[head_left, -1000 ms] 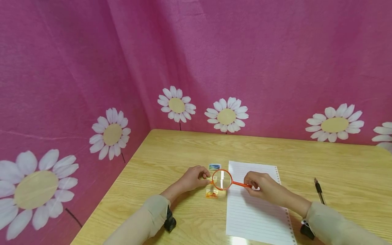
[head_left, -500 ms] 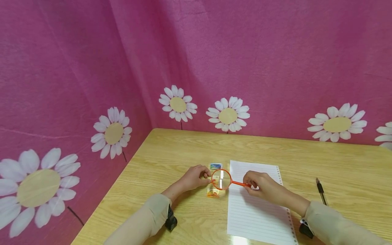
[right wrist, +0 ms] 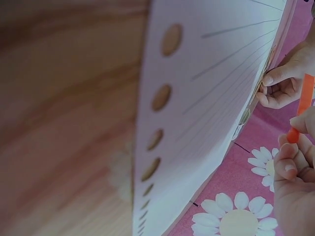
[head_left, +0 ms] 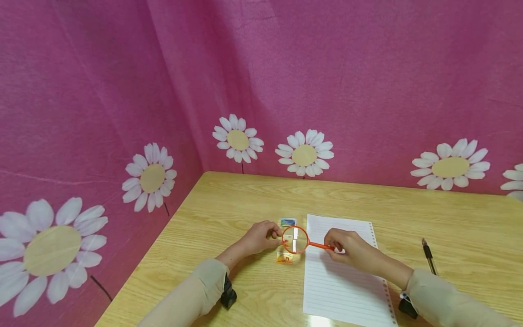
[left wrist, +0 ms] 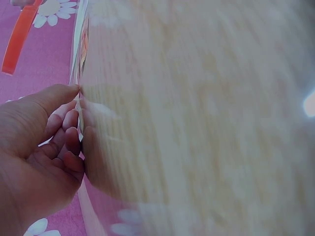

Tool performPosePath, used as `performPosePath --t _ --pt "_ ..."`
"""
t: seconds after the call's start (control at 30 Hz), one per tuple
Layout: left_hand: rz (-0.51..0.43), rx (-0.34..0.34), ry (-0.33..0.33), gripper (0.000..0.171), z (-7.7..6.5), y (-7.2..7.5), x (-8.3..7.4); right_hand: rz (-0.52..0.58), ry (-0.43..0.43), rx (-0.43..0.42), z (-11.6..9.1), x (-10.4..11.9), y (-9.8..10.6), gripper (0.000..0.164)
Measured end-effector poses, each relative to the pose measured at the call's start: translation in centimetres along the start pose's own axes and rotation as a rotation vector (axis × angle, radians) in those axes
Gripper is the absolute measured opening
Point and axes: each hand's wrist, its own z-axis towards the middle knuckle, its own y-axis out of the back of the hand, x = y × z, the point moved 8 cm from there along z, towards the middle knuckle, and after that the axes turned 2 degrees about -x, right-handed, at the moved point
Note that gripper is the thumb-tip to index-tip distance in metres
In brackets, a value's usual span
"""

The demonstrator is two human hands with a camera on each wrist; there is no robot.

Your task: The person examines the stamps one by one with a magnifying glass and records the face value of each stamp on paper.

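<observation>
My right hand [head_left: 353, 247] pinches the orange handle of a magnifying glass [head_left: 319, 245] between thumb and fingers. Its round lens overlaps the middle one of 3 small picture cards, which look like stamps, set in a column. The far one is a blue-green card [head_left: 288, 222]; the near one is a yellow-orange card [head_left: 284, 259]. At the middle card's left edge rests my left hand [head_left: 259, 238], thumb tip down and the other fingers loosely curled. In the left wrist view the left thumb [left wrist: 58, 96] touches down at the table surface. The orange handle [right wrist: 304, 101] shows in the right wrist view.
A lined sheet of paper [head_left: 343, 290] with punched holes along its right edge lies under my right hand. Right of it lies a black pen [head_left: 427, 254]. Around the wooden table [head_left: 245, 195] hangs a pink curtain [head_left: 347, 81] with daisies.
The magnifying glass has shifted slightly left over the middle card. Both hands keep their hold and place; the whole view has moved a little.
</observation>
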Motion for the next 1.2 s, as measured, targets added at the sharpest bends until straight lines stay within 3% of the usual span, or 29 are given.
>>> performPosePath --t 0.23,0.53,0.87,1.2 --pt "-0.003 -0.001 -0.007 0.012 0.02 -0.05 0.09 0.01 -0.011 0.006 0.01 -0.08 -0.03 0.017" --pt "-0.012 -0.001 -0.018 0.013 -0.01 0.0 -0.07 0.01 -0.003 0.001 0.02 0.04 0.05 0.018" --pt "-0.01 -0.006 -0.029 0.012 0.03 -0.03 -0.16 -0.013 -0.01 -0.004 0.11 0.2 0.04 0.033" --pt "-0.018 -0.001 -0.012 0.012 -0.07 -0.01 -0.03 -0.011 -0.004 -0.007 0.11 0.23 0.11 0.032"
